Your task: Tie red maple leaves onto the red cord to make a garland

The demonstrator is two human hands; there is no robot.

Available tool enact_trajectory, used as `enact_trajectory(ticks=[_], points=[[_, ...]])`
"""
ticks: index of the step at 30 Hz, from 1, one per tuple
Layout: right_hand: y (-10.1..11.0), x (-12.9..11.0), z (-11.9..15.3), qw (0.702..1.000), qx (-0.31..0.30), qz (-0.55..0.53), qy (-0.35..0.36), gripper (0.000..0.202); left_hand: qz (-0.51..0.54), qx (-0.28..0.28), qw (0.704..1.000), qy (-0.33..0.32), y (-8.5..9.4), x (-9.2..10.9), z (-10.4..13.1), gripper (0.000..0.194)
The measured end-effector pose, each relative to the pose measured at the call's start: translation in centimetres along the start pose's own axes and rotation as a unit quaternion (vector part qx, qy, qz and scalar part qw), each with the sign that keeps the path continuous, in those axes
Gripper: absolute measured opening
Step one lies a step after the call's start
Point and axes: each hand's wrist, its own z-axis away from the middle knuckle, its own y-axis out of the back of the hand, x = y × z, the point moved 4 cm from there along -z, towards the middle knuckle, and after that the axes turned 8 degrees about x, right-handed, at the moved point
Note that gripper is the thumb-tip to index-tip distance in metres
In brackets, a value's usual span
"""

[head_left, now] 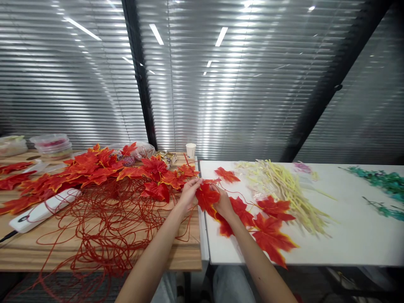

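Both hands meet over the seam between the two tables. My left hand (190, 192) has its fingers pressed together at the upper left edge of a red maple leaf (207, 198). Close beside it, my right hand (223, 202) is closed on the same leaf from the right, its fingertips partly hidden behind it. A thin red cord (238, 192) runs from there toward more red leaves (271, 237) lying on the white table. Left of my hands, a large tangle of red cord (113, 235) spreads over the wooden table, below a pile of red leaves (91, 166).
A white power strip (46, 210) lies on the wooden table (186, 261). Plastic tubs (53, 146) and a paper cup (191, 150) stand farther back. Pale yellow strips (288, 189) and green sprigs (375, 181) lie on the white table (353, 235). Window blinds are behind.
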Motion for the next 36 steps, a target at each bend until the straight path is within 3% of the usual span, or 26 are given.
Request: enact_trajectory(ticks=[36], points=[[0.10, -0.42, -0.10, 1.000, -0.007, -0.009, -0.008, 0.045, -0.002, -0.004, 1.000, 0.012, -0.27, 0.19, 0.21, 0.023]])
